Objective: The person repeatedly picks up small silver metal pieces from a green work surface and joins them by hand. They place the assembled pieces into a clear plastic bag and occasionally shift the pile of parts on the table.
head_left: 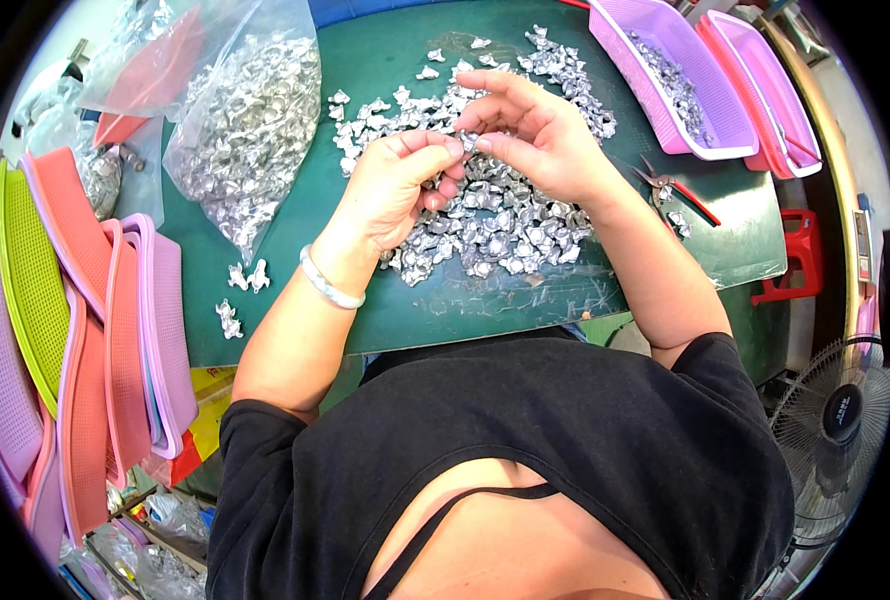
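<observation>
Over a heap of small silvery metal castings (505, 225) my two hands meet at the middle of the green table (405, 320). A single metal casting (468, 142) sits between their fingertips, partly covered. My left hand (405, 180) pinches it from the left, thumb and index finger pressed together, the other fingers curled. From the right, the thumb and a finger of my right hand (540, 135) also close on the piece, while its index finger is raised. A pale bracelet (331, 280) rings my left wrist.
A clear plastic bag (250, 130) full of castings lies at left, with a few loose castings (228, 320) nearer. Stacked plastic baskets (85, 330) line the left edge. Red-handled pliers (662, 187) and a purple basket (680, 95) with castings are at right; a fan (835, 430) stands lower right.
</observation>
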Tool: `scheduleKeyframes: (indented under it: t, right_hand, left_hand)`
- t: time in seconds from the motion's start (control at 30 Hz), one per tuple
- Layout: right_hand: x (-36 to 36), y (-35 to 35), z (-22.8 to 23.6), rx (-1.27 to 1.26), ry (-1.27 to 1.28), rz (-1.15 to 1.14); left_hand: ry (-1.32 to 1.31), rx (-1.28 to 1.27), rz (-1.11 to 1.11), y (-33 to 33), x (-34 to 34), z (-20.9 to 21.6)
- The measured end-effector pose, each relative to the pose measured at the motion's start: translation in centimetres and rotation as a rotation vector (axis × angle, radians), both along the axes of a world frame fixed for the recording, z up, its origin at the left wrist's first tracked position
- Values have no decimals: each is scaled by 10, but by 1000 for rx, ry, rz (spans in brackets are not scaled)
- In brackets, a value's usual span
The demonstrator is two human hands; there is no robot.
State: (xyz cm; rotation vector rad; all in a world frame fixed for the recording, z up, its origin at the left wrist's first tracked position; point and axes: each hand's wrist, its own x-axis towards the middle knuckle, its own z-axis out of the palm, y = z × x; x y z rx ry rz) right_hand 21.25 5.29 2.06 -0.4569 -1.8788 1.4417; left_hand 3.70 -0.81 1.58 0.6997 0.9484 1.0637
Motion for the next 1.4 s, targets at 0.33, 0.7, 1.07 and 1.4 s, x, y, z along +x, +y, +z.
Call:
scheduleKeyframes:
  t: [0.33,0.7,1.07,1.4]
  right_hand:
    - [0,0,0,14,-17,-16]
    - [3,3,1,40,-8,-71]
    - [1,1,-1,112,11,-137]
    - [3,1,1,139,-34,-99]
  left_hand:
    - [-54,-6,-34,1,-3,-3]
    - [-433,-9,-30,6,-3,-3]
    - [-428,19,-48,4,-3,-2]
    - [-400,19,-25,5,-5,-4]
